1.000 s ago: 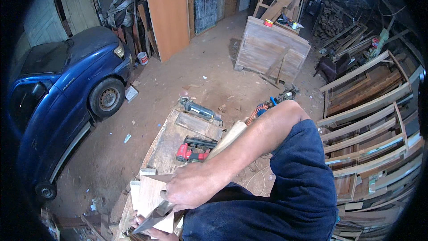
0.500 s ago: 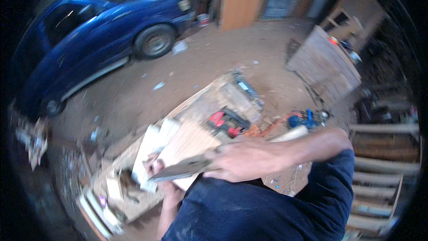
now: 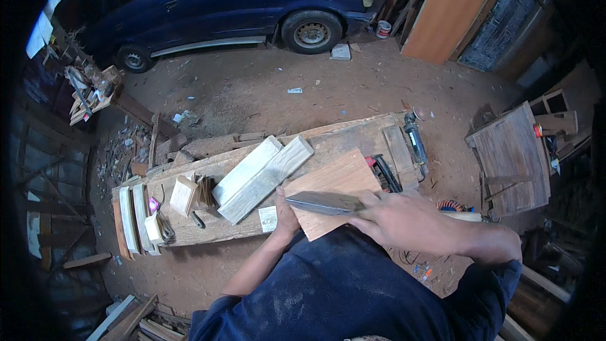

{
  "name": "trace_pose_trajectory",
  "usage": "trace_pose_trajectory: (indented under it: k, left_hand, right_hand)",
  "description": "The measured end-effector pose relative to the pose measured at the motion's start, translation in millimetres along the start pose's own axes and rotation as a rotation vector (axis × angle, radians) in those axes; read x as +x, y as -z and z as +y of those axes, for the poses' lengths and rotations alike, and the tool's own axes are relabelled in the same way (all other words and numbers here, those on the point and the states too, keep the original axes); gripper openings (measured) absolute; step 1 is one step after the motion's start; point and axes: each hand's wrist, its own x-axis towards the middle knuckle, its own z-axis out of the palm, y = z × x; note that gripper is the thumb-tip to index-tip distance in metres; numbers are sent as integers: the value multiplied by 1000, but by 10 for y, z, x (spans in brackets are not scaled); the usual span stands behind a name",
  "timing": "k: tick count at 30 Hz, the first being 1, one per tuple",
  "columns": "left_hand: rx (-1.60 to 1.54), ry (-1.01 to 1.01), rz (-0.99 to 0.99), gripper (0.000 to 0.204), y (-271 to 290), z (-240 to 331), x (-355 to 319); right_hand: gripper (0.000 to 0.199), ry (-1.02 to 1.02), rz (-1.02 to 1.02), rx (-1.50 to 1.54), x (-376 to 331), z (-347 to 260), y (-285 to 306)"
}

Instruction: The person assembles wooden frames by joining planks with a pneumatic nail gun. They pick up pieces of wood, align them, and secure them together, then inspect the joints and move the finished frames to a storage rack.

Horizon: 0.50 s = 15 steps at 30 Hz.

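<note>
In front of my body a reddish-brown wooden board (image 3: pixel 338 180) is held at a tilt above the workbench. Its left edge is gripped by my left hand (image 3: pixel 287 215), with the fingers partly hidden. My right hand (image 3: pixel 388 215) is closed around the near end of a long, flat, dark grey tool (image 3: pixel 325 202) with a pale edge; its exact kind I cannot make out. That tool lies across the board's face, its far end pointing left toward my left hand. I cannot tell whether it touches the wood.
Two pale planks (image 3: pixel 264 173) lie on the wooden workbench (image 3: pixel 196 230), left of the board. Sanding-sheet-like stacks (image 3: pixel 184 196) are farther left. A red and black tool (image 3: pixel 385 173) and a cylindrical power tool (image 3: pixel 415 142) lie right. A blue car (image 3: pixel 221 9) stands behind.
My view has swung, so the car and bench sit differently in it. The board shows more fully now. Both hands keep their grips, and the dark tool is still across the board.
</note>
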Motion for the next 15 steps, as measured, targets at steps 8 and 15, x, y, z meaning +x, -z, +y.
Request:
trace_pose_trajectory:
  k: [8,15]
  left_hand:
    - [-54,82,-173,49,67,-236,39]
    - [262,109,-3,54,105,47,343]
  right_hand:
    - [52,-22,105,83,116,16,92]
    - [46,-239,92,232,-206,497,350]
